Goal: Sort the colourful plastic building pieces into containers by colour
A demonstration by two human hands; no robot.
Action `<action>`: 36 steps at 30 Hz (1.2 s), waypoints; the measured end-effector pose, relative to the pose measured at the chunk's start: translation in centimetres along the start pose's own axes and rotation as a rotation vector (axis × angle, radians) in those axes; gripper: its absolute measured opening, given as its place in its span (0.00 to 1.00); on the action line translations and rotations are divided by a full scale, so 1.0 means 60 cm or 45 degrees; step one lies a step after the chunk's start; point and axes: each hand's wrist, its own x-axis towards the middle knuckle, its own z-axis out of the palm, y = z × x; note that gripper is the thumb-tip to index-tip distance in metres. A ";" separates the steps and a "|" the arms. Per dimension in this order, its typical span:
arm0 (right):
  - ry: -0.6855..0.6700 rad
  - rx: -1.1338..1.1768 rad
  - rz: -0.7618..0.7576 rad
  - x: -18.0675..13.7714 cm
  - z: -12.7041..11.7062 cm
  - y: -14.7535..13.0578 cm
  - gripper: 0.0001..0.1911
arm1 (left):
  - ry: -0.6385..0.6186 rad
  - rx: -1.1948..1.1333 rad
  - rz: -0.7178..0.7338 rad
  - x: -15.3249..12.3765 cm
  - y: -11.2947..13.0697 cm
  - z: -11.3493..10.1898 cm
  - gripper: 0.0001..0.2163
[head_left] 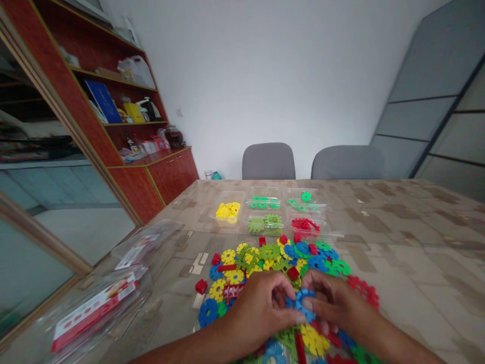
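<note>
Between my two hands is a blue notched disc [307, 314], held above a pile of plastic building pieces. My left hand [261, 306] pinches its left side, and the fingers of my right hand [329, 298] close on its right side. Fingers hide part of it, so I cannot tell whether a second blue piece is joined to it. Around and beneath my hands lie yellow notched discs [314, 339], olive-green square pieces [270, 251], blue discs [208, 312], red gear pieces [362, 292] and small red blocks [201, 286].
Behind the pile stand clear plastic boxes with sorted pieces: yellow [228, 210], green [264, 202], olive [265, 224] and red [305, 227]. Clear packaging with a red-and-white label [94, 311] lies at the left on the patterned table [417, 242]. Two grey chairs [268, 161] are beyond.
</note>
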 end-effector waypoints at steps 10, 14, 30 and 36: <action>0.030 0.046 -0.017 0.009 0.006 -0.031 0.29 | -0.096 -0.423 -0.045 0.013 -0.001 -0.008 0.14; 0.492 -0.535 -0.053 0.019 -0.106 -0.035 0.28 | -0.204 -0.494 -0.145 0.011 -0.003 -0.023 0.18; 0.763 -0.898 0.567 0.246 -0.372 -0.041 0.16 | -0.245 -0.640 -0.086 -0.005 -0.052 -0.035 0.24; 0.898 -0.887 0.451 0.249 -0.380 -0.037 0.15 | -0.236 -0.672 -0.100 -0.003 -0.048 -0.032 0.23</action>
